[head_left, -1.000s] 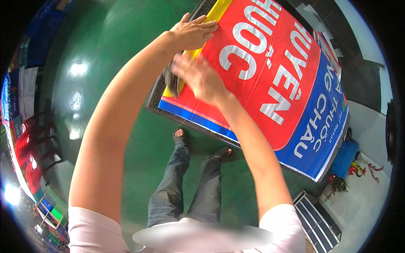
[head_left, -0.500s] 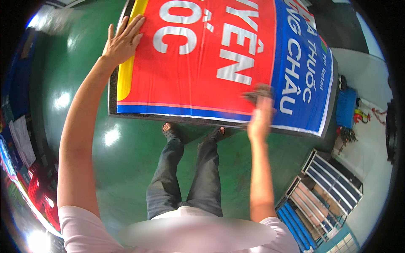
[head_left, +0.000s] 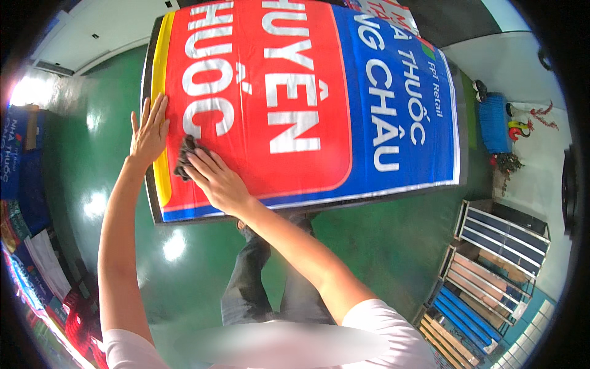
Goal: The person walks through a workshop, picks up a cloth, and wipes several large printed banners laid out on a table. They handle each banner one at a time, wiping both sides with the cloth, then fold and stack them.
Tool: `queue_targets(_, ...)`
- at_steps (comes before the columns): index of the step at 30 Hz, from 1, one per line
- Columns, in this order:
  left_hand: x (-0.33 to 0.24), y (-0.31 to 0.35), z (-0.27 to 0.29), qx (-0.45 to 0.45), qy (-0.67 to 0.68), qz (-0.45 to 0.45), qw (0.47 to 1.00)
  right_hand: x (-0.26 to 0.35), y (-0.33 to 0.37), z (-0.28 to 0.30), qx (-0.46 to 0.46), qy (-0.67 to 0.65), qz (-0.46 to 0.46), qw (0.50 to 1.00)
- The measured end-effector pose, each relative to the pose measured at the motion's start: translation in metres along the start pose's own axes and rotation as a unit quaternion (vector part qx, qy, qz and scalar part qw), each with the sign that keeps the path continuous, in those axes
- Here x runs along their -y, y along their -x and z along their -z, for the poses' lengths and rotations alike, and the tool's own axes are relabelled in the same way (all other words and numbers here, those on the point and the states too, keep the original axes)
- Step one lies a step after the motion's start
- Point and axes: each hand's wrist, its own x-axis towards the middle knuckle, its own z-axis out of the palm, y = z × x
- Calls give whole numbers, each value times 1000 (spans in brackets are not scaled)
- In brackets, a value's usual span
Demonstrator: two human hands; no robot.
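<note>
A large printed banner sheet (head_left: 295,178), red and blue with white lettering and a yellow strip along its left side, is spread over a dark-edged panel in front of me. My left hand (head_left: 149,130) lies flat with fingers stretched out on the yellow strip at the left edge. Close beside it, my right hand (head_left: 216,182) presses a dark, crumpled cloth (head_left: 185,158) against the red part near the lower left. Its fingers rest over the cloth, and the underside of the hand is hidden.
Green glossy floor (head_left: 381,246) surrounds the panel. Metal-framed racks (head_left: 504,237) stand at the right, with a blue object (head_left: 495,123) by the wall beyond them. Printed signs (head_left: 24,147) and red coiled material (head_left: 77,320) lie along the left side.
My right hand has swept the cloth leftward across the banner, from near the blue part to the yellow strip. The left hand still rests on the left edge, lower in view.
</note>
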Motion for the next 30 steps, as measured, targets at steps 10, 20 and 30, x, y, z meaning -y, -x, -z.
queue_targets(10, -4, -9, 30, 115, 42, 41, 992, -338, -3, 263, -102, 239, -336, 905)
queue_targets(20, -3, -22, 42, 197, 141, 81, 967, -452, -4, 269, -266, 361, -412, 793)
queue_targets(30, -13, -30, 59, 155, 62, 84, 982, -152, -214, 32, 153, -74, 143, 975)
